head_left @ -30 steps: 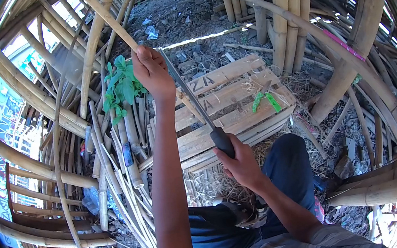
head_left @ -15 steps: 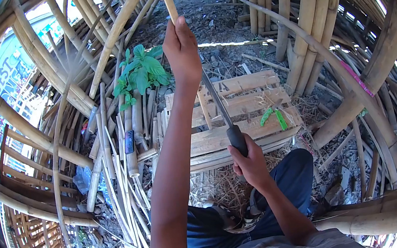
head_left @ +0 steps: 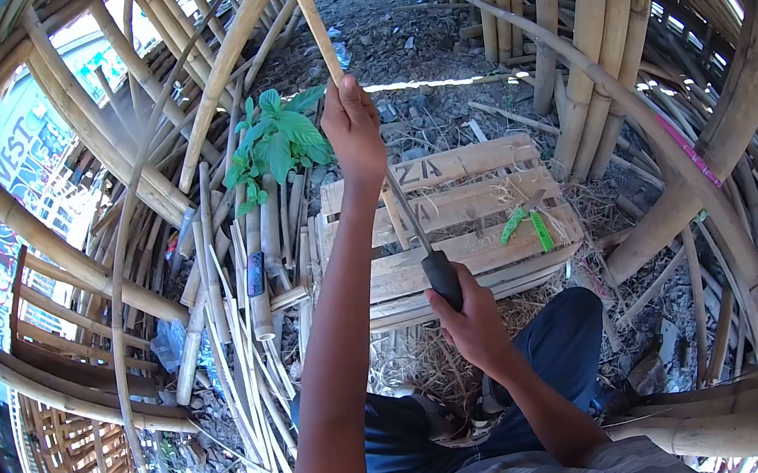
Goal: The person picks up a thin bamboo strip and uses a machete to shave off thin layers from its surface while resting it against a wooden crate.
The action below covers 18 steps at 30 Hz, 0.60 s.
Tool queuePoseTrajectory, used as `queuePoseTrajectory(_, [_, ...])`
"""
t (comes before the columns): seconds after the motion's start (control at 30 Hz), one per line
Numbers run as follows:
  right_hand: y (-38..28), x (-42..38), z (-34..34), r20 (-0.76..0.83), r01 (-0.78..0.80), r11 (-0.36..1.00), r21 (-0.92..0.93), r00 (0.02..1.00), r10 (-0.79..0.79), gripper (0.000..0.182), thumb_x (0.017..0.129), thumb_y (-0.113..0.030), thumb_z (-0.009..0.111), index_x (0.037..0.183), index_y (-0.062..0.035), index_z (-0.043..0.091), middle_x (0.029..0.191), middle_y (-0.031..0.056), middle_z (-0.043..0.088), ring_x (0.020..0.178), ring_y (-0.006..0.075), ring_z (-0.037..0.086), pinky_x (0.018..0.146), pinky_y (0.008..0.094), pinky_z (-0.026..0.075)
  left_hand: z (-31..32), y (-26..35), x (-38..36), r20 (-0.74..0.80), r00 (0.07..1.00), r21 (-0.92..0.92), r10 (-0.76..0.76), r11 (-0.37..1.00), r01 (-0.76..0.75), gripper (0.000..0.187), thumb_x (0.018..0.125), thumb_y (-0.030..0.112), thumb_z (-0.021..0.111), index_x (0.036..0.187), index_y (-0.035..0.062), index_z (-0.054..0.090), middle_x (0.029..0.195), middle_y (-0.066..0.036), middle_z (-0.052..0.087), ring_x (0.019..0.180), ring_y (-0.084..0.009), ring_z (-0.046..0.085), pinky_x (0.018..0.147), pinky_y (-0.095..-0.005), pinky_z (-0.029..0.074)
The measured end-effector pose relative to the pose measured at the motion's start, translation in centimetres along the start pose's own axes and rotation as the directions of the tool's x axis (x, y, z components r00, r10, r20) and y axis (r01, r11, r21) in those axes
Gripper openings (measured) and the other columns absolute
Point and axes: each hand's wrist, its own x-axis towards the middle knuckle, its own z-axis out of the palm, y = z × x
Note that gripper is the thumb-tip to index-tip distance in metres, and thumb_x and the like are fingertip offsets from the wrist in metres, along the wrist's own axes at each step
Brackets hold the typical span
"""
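Observation:
My left hand (head_left: pixel 354 139) is closed around a long pale bamboo strip (head_left: pixel 312 20), held upright at arm's length. The strip's upper end runs past the top of the view, and its lower part passes behind my wrist toward the crate. My right hand (head_left: pixel 473 315) grips the black handle (head_left: pixel 442 281) of a long knife. Its narrow grey blade (head_left: pixel 409 213) points up and away, overlapping the strip just below my left hand. Beneath both hands stands a slatted wooden crate (head_left: pixel 481 250), with bright green pieces (head_left: pixel 543 230) and wood shavings on top.
A leafy green plant (head_left: pixel 275 140) grows beyond my left arm. Cut bamboo strips (head_left: pixel 248 368) and poles lie at the left, with a dark phone-like object (head_left: pixel 256 274) on one. Thick bamboo posts (head_left: pixel 589 46) and a curved pole (head_left: pixel 663 137) frame the right side. Shavings (head_left: pixel 423 355) cover the ground.
My left hand has come down toward me, with more of the strip showing above it. My right hand and the knife have shifted slightly down and left; the blade looks shorter.

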Motion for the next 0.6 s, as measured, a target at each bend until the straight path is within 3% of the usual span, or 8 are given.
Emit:
queuePoseTrajectory(0.03, [0.5,0.0,0.1,-0.013,0.024,0.998,-0.065,1.000,-0.024,0.037,0.091,-0.020,0.061,0.116,0.0038,0.048,0.056,0.0051,0.055,0.042,0.0104,0.052,0.038,0.0275,0.039,0.1,-0.2,0.0,0.003,1.000,0.017,0.017,1.000,-0.017,0.039,0.101,0.041,0.038,0.076,0.0109,0.037,0.057,0.005,0.031,0.045,-0.0023,0.025,0.039,-0.0216,0.020])
queuePoseTrajectory(0.17, [0.3,0.1,-0.3,-0.007,-0.054,0.998,-0.034,0.999,0.054,0.036,0.091,-0.020,0.060,0.115,0.0039,0.048,0.056,0.0052,0.054,0.042,0.0110,0.052,0.038,0.0279,0.039,0.5,-0.2,-0.3,-0.006,0.999,0.027,0.044,0.999,-0.044,0.039,0.101,0.041,0.038,0.076,0.0106,0.037,0.056,0.005,0.031,0.045,-0.0021,0.025,0.040,-0.0216,0.020])
queuePoseTrajectory(0.23, [-0.4,-0.1,-0.7,0.028,-0.072,0.990,0.120,0.997,0.070,0.034,0.092,-0.019,0.060,0.114,0.0041,0.048,0.057,0.0055,0.054,0.041,0.0114,0.052,0.038,0.0284,0.039,0.4,-0.3,-0.4,0.004,0.999,0.021,0.036,0.999,-0.036,0.039,0.101,0.041,0.038,0.077,0.0105,0.037,0.056,0.005,0.030,0.045,-0.0022,0.025,0.040,-0.0216,0.020])
queuePoseTrajectory(0.3, [-0.9,0.2,-1.0,0.010,-0.047,0.992,0.121,0.999,0.046,0.032,0.092,-0.018,0.059,0.112,0.0041,0.048,0.057,0.0057,0.053,0.042,0.0112,0.052,0.038,0.0284,0.039,0.6,-0.1,-0.3,0.015,0.999,0.009,0.039,0.999,-0.039,0.039,0.101,0.041,0.038,0.077,0.0105,0.037,0.056,0.005,0.030,0.045,-0.0022,0.025,0.039,-0.0216,0.020])
queuePoseTrajectory(0.37, [-1.1,0.5,-1.0,0.002,-0.027,0.992,0.121,1.000,0.027,0.030,0.092,-0.018,0.059,0.110,0.0041,0.049,0.058,0.0058,0.053,0.042,0.0110,0.052,0.038,0.0284,0.039,0.4,0.2,-0.5,0.032,0.999,-0.011,-0.004,1.000,0.004,0.037,0.103,0.034,0.037,0.078,0.0062,0.043,0.057,0.003,0.036,0.050,-0.0044,0.031,0.044,-0.0240,0.027])
queuePoseTrajectory(0.47, [-0.6,0.5,-0.7,-0.035,0.013,0.997,0.072,0.999,-0.010,0.028,0.092,-0.019,0.059,0.105,0.0038,0.050,0.058,0.0059,0.054,0.043,0.0105,0.052,0.039,0.0281,0.039,0.7,0.4,-0.7,0.042,0.998,-0.045,-0.038,0.998,0.040,0.037,0.103,0.033,0.038,0.079,0.0057,0.044,0.057,0.003,0.036,0.050,-0.0042,0.031,0.045,-0.0237,0.027])
queuePoseTrajectory(0.5, [0.6,0.7,-0.5,-0.011,-0.039,0.999,0.021,0.999,0.039,0.027,0.092,-0.020,0.059,0.102,0.0036,0.050,0.058,0.0059,0.053,0.043,0.0106,0.052,0.039,0.0281,0.039,0.8,0.1,-0.8,-0.008,1.000,0.107,0.018,0.994,-0.017,0.036,0.103,0.032,0.038,0.078,0.0062,0.044,0.057,0.003,0.037,0.050,-0.0039,0.032,0.044,-0.0234,0.026])
queuePoseTrajectory(0.6, [0.8,1.0,-0.5,-0.004,-0.085,0.995,-0.046,0.996,0.085,0.025,0.092,-0.021,0.058,0.097,0.0033,0.051,0.057,0.0045,0.052,0.043,0.0102,0.051,0.039,0.0278,0.038,0.6,0.1,-1.1,0.006,1.000,-0.021,-0.010,1.000,0.010,0.037,0.103,0.032,0.038,0.076,0.0069,0.043,0.057,0.003,0.038,0.049,-0.0039,0.032,0.044,-0.0234,0.026])
